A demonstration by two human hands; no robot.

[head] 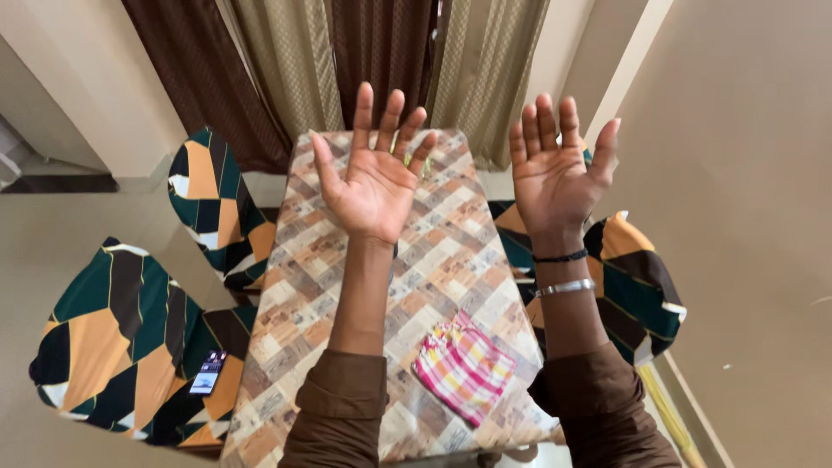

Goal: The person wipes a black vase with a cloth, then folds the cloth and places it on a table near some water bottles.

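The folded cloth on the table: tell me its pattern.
The folded cloth is pink, white and yellow plaid, seen in the head view.

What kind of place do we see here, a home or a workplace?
Probably a home dining room: a long table with a checked cover, chairs in green-orange patterned covers, and brown and beige curtains behind.

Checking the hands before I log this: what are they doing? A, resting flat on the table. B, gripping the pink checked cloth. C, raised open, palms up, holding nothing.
C: the left hand and right hand are raised open and empty above the table; the pink checked cloth lies untouched.
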